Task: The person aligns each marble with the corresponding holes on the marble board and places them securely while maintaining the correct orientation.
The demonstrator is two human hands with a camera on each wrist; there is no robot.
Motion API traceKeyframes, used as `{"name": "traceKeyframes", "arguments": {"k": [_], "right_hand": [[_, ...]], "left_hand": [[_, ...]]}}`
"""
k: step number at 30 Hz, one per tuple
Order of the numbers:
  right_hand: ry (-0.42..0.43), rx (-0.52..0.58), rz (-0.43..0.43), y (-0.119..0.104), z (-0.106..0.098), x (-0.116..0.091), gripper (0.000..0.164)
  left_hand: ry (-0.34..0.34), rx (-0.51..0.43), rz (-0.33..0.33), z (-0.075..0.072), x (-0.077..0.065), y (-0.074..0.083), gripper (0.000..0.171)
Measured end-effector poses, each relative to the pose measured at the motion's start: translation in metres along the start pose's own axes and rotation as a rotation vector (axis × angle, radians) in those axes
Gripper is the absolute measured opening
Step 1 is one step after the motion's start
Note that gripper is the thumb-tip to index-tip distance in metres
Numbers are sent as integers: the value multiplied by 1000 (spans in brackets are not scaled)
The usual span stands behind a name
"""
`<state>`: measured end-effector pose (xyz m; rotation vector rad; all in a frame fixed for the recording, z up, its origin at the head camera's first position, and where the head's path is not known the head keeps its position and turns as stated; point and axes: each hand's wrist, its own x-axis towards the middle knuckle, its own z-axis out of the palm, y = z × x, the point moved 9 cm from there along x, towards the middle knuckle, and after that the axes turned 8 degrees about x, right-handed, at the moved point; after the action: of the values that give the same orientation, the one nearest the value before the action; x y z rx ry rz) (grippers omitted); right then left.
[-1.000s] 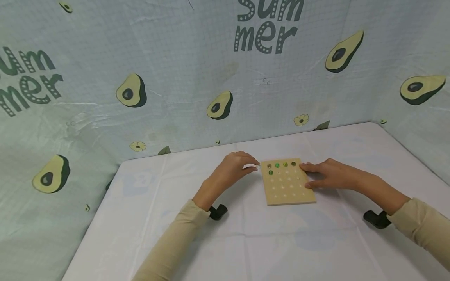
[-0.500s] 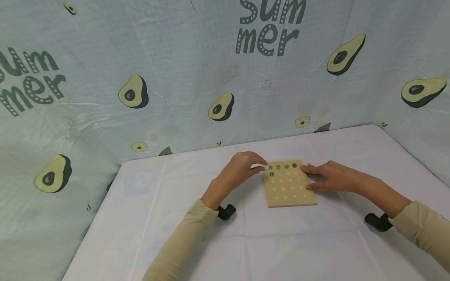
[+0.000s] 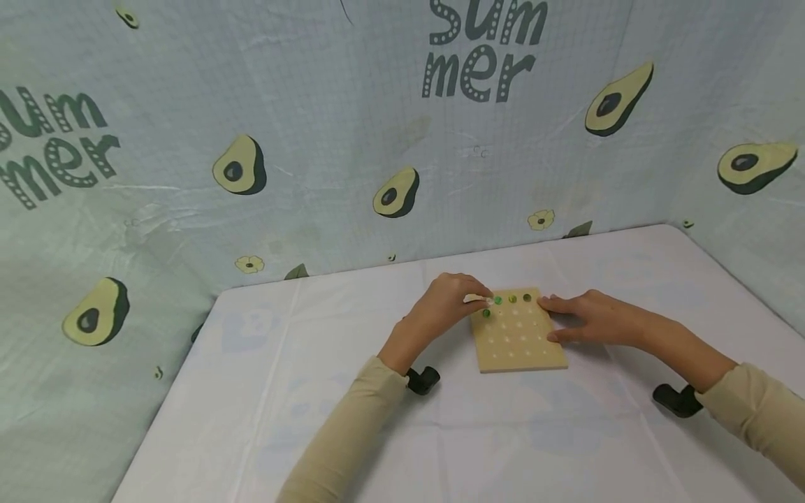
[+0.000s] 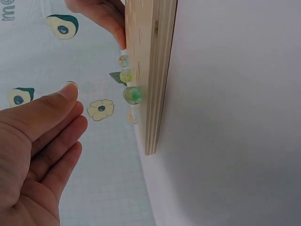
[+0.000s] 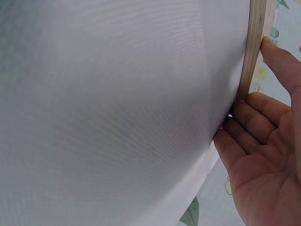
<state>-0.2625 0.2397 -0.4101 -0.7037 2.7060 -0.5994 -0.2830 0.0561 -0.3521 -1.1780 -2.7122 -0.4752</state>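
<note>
A square wooden board (image 3: pixel 518 353) with rows of small round hollows lies on the table. Green (image 3: pixel 497 300), yellow-green (image 3: pixel 512 298) and dark (image 3: pixel 527 297) marbles sit along its far row, with a green marble (image 3: pixel 486 313) in the second row. Above the far left corner, my left hand (image 3: pixel 443 307) pinches a small, pale, clear marble (image 3: pixel 489 301), mostly hidden by the fingertips; the left wrist view shows only a sliver past the thumb. My right hand (image 3: pixel 588 318) rests against the board's right side, its thumb (image 5: pixel 275 56) and fingers touching the edge, without wrapping round it.
A pale cloth covers the table (image 3: pixel 352 433). Behind it hangs a light curtain (image 3: pixel 314 140) printed with avocados and lettering. A black wrist mount (image 3: pixel 424 381) hangs below the left forearm, another black mount (image 3: pixel 676 399) below the right.
My left hand has moved right, from beside the board's left edge to over its far left corner, carrying the clear marble. The right hand stays at the board's right side.
</note>
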Motion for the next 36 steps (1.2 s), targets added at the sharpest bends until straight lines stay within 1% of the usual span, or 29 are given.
{"name": "traceKeyframes", "arguments": {"k": [3,9,13,17,25,31,36], "right_hand": [[-3,0,-7,-1,0,1,80],[-14,3,12,1,1,1,82],[-18,3,16,1,1,1,82],[-14,4,0,0,0,1,80],[-7,-1,-13,-3,-3,1,79],[-2,-3,-29,-4,-2,0,79],[9,-8,-39,-3,-4,0,77]], "left_hand": [[-19,-1,-17,6,3,-2,22],[-51,24,-31,17,9,-1,22],[-78,34,-63,23,12,-2,22],[-104,14,-95,28,15,-2,22],[-142,21,-151,32,21,-3,21],[-179,18,-189,34,22,-2,21],[-201,20,-199,33,24,2,19]]}}
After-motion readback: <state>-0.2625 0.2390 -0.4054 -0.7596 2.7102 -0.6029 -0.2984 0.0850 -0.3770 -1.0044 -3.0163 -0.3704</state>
